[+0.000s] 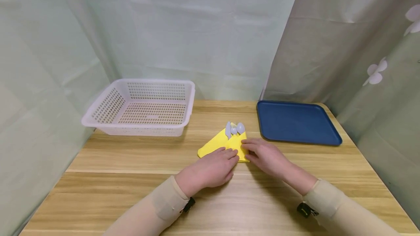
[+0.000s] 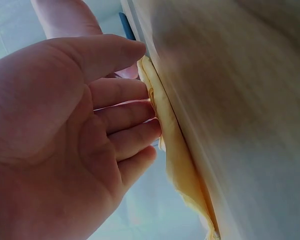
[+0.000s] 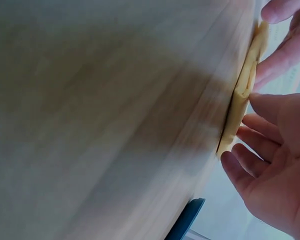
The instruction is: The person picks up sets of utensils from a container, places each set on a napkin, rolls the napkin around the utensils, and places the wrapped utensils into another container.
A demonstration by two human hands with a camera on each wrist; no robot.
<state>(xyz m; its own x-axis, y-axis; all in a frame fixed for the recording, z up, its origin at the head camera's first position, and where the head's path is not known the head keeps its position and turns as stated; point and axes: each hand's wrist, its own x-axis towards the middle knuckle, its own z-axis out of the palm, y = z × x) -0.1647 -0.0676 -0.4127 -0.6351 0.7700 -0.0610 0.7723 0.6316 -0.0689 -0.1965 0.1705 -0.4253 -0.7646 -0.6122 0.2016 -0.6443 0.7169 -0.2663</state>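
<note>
A folded yellow napkin (image 1: 214, 143) lies on the table before me. From its top stick out a light grey knife (image 1: 228, 130), fork (image 1: 233, 129) and spoon (image 1: 241, 128), side by side; their handles are hidden in the folds. My left hand (image 1: 210, 168) rests its nearly straight fingertips on the napkin's near part, and the left wrist view has those fingers (image 2: 127, 117) against the cloth. Along the right edge, my right hand (image 1: 267, 157) touches the napkin with relaxed fingers, the thumb near the lower right corner. In the right wrist view its fingers (image 3: 257, 142) lie beside the cloth.
A white perforated plastic basket (image 1: 141, 130) stands at the back left of the wooden table (image 1: 131, 188). The blue tray (image 1: 298, 123) lies flat at the back right. Pale curtains (image 1: 203, 39) hang behind and on both sides.
</note>
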